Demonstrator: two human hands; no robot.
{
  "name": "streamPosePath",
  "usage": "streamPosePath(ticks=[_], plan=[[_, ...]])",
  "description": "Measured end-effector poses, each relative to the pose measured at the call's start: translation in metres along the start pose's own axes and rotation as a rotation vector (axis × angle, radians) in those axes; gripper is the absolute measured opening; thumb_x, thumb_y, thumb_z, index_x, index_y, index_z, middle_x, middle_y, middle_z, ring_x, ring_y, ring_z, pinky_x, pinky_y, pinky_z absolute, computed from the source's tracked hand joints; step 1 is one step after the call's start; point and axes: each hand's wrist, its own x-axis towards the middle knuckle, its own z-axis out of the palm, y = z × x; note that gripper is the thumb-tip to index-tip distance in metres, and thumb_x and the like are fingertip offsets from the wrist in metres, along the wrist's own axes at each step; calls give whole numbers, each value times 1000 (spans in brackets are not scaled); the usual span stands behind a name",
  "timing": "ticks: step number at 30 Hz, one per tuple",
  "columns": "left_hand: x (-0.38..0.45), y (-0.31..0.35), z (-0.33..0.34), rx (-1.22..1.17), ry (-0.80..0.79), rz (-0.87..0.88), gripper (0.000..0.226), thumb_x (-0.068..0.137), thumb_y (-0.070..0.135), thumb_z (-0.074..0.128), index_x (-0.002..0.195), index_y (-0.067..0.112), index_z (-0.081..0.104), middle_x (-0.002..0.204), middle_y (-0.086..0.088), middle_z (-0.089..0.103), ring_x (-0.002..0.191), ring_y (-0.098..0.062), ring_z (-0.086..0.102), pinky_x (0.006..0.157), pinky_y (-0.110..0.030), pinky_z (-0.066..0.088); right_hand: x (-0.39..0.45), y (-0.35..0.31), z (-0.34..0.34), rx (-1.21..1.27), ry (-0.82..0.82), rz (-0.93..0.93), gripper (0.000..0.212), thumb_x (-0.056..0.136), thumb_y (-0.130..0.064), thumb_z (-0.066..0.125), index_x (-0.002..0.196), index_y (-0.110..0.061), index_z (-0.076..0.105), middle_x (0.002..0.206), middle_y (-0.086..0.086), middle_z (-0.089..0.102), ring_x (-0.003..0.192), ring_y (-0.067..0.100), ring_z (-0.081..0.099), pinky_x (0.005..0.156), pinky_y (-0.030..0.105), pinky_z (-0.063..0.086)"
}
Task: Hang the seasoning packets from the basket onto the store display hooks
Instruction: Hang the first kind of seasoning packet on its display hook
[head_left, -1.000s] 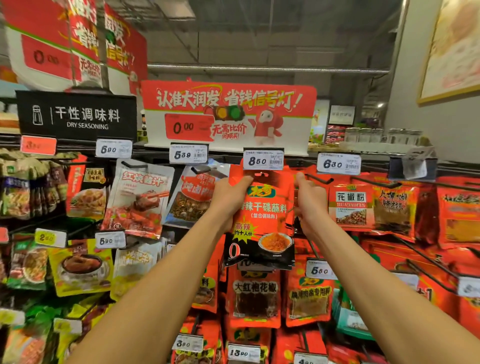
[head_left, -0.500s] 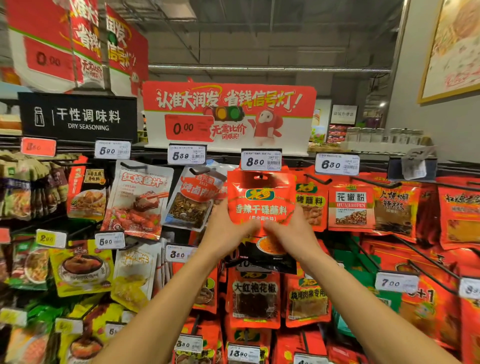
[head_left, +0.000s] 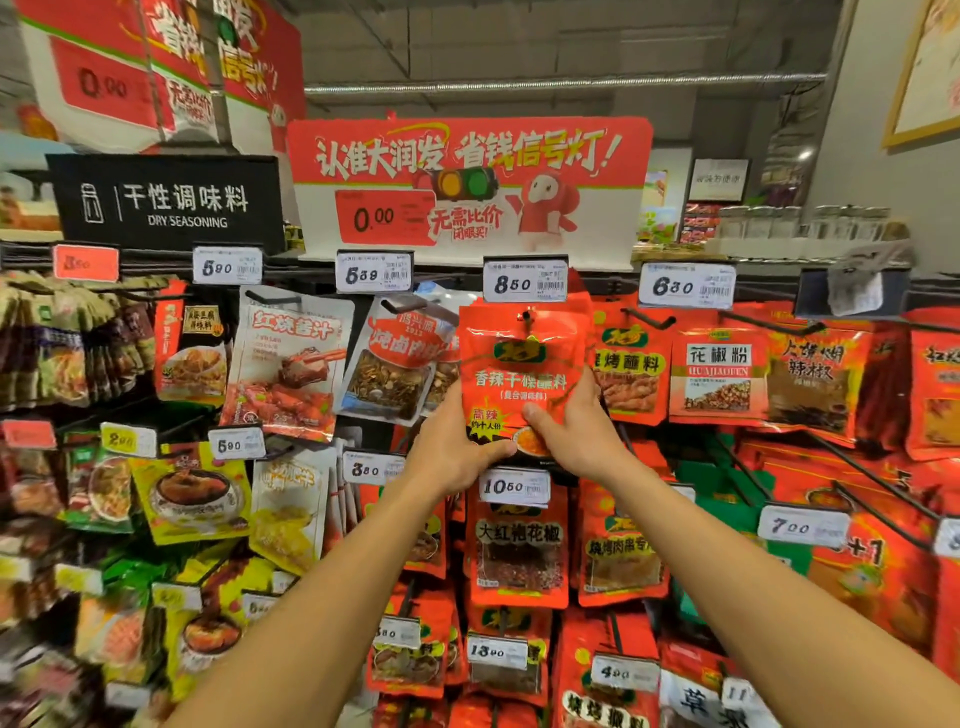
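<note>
A red seasoning packet (head_left: 519, 364) with a green logo hangs under the 8.50 price tag (head_left: 524, 280), its top hole on a dark display hook (head_left: 527, 317). My left hand (head_left: 457, 447) grips the packet's lower left corner, thumb across the front. My right hand (head_left: 576, 431) grips its lower right edge, thumb on the front too. More red packets sit behind it on the same hook. No basket is in view.
Hooks with other seasoning packets fill the wall: a white-red packet (head_left: 291, 364) to the left, red packets (head_left: 717, 374) to the right, a 10.50 tag (head_left: 514, 486) just below my hands. A red promotional sign (head_left: 467, 182) stands above the rack.
Both hands slid from the packet's top corners down to its lower part. The packet went from held in front of the hook to hanging on it under the 8.50 tag.
</note>
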Motion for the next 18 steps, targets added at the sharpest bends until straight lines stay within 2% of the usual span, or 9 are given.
streamPosePath(ticks=[2,4,6,8,10,12,13,15,18], plan=[[-8,2,-2,-8,11,-2,86,70,48,87,139,36,38,116,17,64,107,-12,62,89,-31,52,-7,0,-8,35,-5,12,91,94,-52,62,158,-11,11,156,10,41,141,31,42,113,44,38],[-17,8,-6,-17,78,26,76,73,47,85,136,34,43,108,31,55,102,-3,55,81,-15,42,-15,0,-19,125,37,49,74,94,-56,59,152,-18,32,138,-2,58,127,25,56,103,41,46],[-26,17,-12,-45,196,56,67,83,43,79,140,27,48,113,31,46,108,0,46,89,-18,36,-23,2,-30,262,89,102,58,97,-52,57,142,-17,50,132,-2,61,121,21,60,100,42,51],[-34,29,-17,-72,301,58,55,91,37,71,140,21,54,119,21,49,111,-2,49,93,-27,40,-31,4,-40,414,112,155,30,100,-40,57,119,-17,64,127,4,67,110,20,67,93,44,58],[-42,43,-18,-110,300,10,39,95,33,65,132,21,64,120,15,64,107,-4,61,94,-29,49,-42,6,-52,541,126,186,14,102,-28,58,100,-20,69,113,7,73,97,20,72,81,39,62],[-53,58,-14,-253,194,-71,20,99,28,61,111,19,74,104,6,75,93,-10,71,87,-31,56,-55,9,-65,641,135,204,13,101,-19,58,98,-16,70,98,10,76,82,23,75,67,33,62],[-60,65,-8,-364,128,-113,18,100,25,59,101,17,75,93,2,78,84,-12,73,81,-30,58,-63,13,-72,680,126,212,13,101,-16,58,97,-12,70,88,10,76,73,23,74,60,30,60],[-76,73,7,-533,32,-195,20,103,20,55,95,14,73,83,-3,78,71,-14,73,70,-29,58,-83,25,-82,726,92,226,17,101,-11,55,92,-9,68,72,8,74,58,21,71,48,25,56],[-104,72,45,-634,-18,-327,24,104,18,50,95,12,72,80,-5,77,67,-15,72,63,-25,57,-122,63,-87,756,25,274,21,101,-8,51,84,-6,65,63,8,70,49,18,66,42,22,51]])
